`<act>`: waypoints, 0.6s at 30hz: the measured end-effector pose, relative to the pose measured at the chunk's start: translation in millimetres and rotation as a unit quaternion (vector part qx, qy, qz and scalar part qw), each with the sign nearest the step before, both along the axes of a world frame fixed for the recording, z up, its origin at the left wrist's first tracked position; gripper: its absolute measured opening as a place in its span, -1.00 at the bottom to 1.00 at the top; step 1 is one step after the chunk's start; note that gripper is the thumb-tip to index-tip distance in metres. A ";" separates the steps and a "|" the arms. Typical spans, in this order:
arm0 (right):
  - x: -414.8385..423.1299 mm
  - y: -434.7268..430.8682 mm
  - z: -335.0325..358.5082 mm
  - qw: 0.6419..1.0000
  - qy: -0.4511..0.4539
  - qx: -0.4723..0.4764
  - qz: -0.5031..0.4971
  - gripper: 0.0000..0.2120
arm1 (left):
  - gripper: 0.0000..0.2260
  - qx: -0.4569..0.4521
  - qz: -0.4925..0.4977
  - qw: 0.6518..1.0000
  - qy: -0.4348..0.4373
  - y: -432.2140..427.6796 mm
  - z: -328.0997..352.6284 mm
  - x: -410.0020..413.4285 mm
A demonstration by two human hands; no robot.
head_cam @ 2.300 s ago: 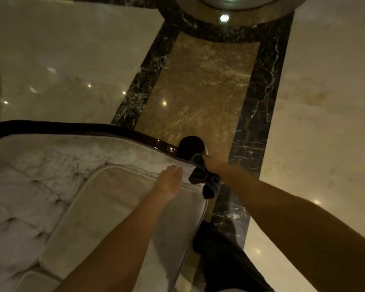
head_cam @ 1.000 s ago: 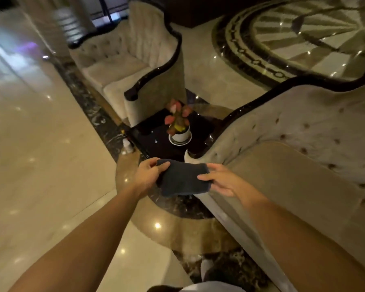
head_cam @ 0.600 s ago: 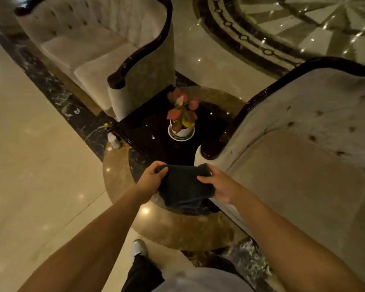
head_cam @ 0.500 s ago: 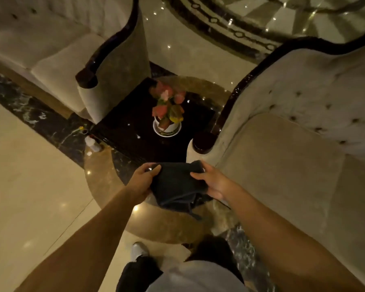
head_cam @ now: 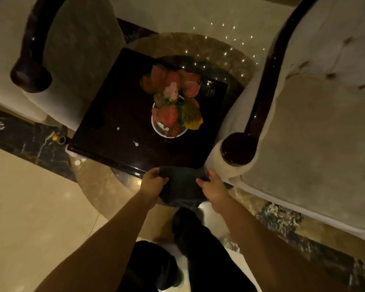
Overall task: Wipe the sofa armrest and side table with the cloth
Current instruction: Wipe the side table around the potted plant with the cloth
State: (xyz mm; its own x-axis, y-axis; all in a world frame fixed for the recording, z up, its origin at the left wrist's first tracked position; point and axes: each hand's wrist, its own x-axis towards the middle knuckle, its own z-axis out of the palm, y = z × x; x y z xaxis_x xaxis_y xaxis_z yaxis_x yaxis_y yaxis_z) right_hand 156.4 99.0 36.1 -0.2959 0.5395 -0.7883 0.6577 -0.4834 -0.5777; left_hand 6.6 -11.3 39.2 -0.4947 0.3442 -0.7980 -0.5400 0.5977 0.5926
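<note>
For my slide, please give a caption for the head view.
Both hands hold a dark cloth before the side table.

Dark cloth (head_cam: 182, 187) between both hands, over side table (head_cam: 122, 121)

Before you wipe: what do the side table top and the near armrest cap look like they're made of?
Side table: dark, glossy, probably lacquered wood or stone; it mirrors light points. Armrest cap: dark polished wood by its sheen, set in matte, velvety upholstery.
</note>
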 end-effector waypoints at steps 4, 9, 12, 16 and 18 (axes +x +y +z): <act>-53.5 36.8 -82.3 0.992 -0.066 0.108 0.013 -0.58 | -0.72 -0.013 -0.013 0.997 0.069 45.2 -89.1 -50.9; -81.9 35.8 -144.6 0.908 -0.117 0.371 0.156 -0.44 | -0.74 -0.051 -0.042 0.970 0.236 73.3 -156.4 -136.7; -90.8 19.1 -179.1 0.865 -0.116 0.435 0.223 -0.42 | -0.86 -0.023 -0.103 0.949 0.297 98.1 -180.0 -187.8; -118.5 10.0 -225.4 0.836 -0.189 0.439 0.268 -0.21 | -0.86 0.026 -0.168 0.945 0.280 138.0 -202.6 -221.8; -129.9 11.2 -241.1 0.814 -0.212 0.480 0.250 -0.16 | -0.84 0.047 -0.170 0.952 0.251 148.6 -215.5 -231.7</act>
